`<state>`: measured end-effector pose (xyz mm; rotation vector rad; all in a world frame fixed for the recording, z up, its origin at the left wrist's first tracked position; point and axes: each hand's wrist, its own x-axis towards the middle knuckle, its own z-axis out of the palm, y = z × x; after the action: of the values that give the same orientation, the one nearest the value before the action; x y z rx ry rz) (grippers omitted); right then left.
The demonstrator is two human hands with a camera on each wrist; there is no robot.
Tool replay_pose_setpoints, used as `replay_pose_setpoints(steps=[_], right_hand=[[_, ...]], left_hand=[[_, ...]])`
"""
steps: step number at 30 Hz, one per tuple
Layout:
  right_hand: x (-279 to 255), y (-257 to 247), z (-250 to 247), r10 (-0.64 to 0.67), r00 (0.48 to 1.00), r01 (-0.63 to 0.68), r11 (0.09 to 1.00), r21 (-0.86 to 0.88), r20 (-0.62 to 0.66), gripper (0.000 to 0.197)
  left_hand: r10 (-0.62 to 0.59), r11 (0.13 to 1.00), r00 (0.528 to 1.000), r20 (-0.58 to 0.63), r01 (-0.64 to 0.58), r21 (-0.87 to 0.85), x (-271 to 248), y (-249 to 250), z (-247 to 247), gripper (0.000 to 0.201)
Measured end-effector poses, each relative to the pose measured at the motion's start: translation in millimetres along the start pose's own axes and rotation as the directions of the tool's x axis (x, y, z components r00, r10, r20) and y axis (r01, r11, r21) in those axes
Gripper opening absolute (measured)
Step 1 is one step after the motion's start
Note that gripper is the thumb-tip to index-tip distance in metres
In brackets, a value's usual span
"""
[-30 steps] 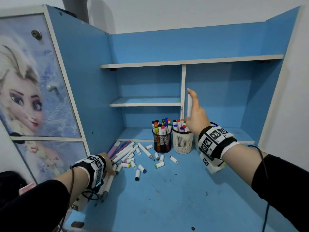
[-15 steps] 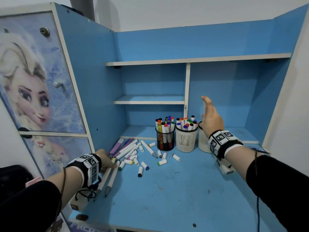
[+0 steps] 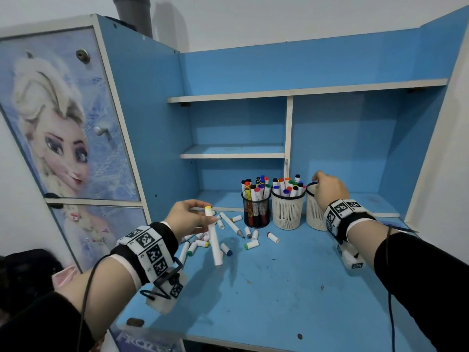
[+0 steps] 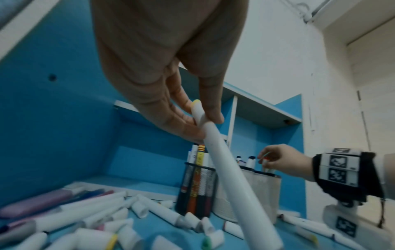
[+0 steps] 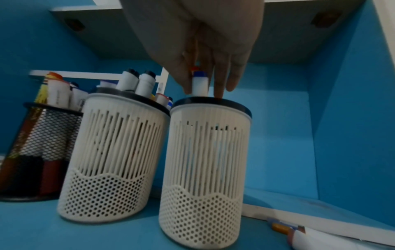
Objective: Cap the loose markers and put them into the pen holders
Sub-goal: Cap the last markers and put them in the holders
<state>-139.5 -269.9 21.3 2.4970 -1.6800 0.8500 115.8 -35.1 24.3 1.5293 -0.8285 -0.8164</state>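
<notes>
My left hand [image 3: 208, 217] pinches a white marker [image 3: 214, 241] near its yellow end, and the marker hangs slanted above the loose pile; the same hand [image 4: 204, 122] and marker [image 4: 224, 165] fill the left wrist view. My right hand [image 3: 317, 180] reaches down over the right white holder [image 3: 313, 214]. In the right wrist view its fingers [image 5: 220, 88] close round a blue-capped marker [image 5: 199, 84] standing in that holder [image 5: 205, 152]. The middle white holder [image 3: 286, 214] and the black mesh holder [image 3: 256, 213] are packed with capped markers.
Several loose caps [image 3: 251, 244] and uncapped markers [image 3: 231, 224] lie on the blue desk [image 3: 279, 295] left of the holders. A cabinet door [image 3: 63, 123] stands at the left, with shelves [image 3: 233, 151] behind. Another pen [image 3: 399, 226] lies beyond my right forearm.
My left hand has lifted a yellow-ended marker from the pile and raised it over the desk. My right hand has come down from the air to the right white holder's rim.
</notes>
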Motion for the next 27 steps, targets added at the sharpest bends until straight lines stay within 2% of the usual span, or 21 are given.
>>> replay_pose_setpoints(steps=[2,5,10,14,17,20,24,27], right_hand=[[-1,-1,-1,-0.011,1.000,0.011,1.000,-0.009,-0.030,0.035],[-2,-7,-3,-0.069,0.984,0.081,0.994,0.068,-0.163,0.035],[-14,-35,-13,-0.229,0.894,0.329,0.919,0.218,-0.385,0.029],[-27,-56,-8,-0.306,0.863,0.444,0.839,0.314,-0.401,0.023],[-37,-65,3,-0.439,0.852,0.513,0.809,0.287,-0.286,0.018],[-43,-69,16,-0.570,0.822,0.557,0.805,0.207,0.005,0.020],[-48,-75,30,-0.519,0.740,0.547,0.835,0.066,0.427,0.027],[-46,-77,42,-0.417,0.683,0.538,0.842,-0.028,0.600,0.035]], left_hand=[[-0.004,0.997,1.000,0.020,0.006,-0.082,-7,-4,9,0.028],[-0.034,0.986,0.999,0.029,0.039,-0.165,-16,-15,23,0.024],[-0.167,0.939,0.984,0.062,0.178,-0.293,-31,-46,41,0.020],[-0.294,0.878,0.951,0.095,0.308,-0.365,-43,-79,52,0.017],[-0.312,0.852,0.946,0.087,0.319,-0.416,-53,-98,61,0.015],[-0.271,0.826,0.960,0.070,0.270,-0.496,-63,-109,70,0.016],[-0.178,0.837,0.983,0.047,0.176,-0.517,-68,-117,75,0.020],[-0.119,0.837,0.993,0.023,0.113,-0.536,-68,-121,74,0.017]])
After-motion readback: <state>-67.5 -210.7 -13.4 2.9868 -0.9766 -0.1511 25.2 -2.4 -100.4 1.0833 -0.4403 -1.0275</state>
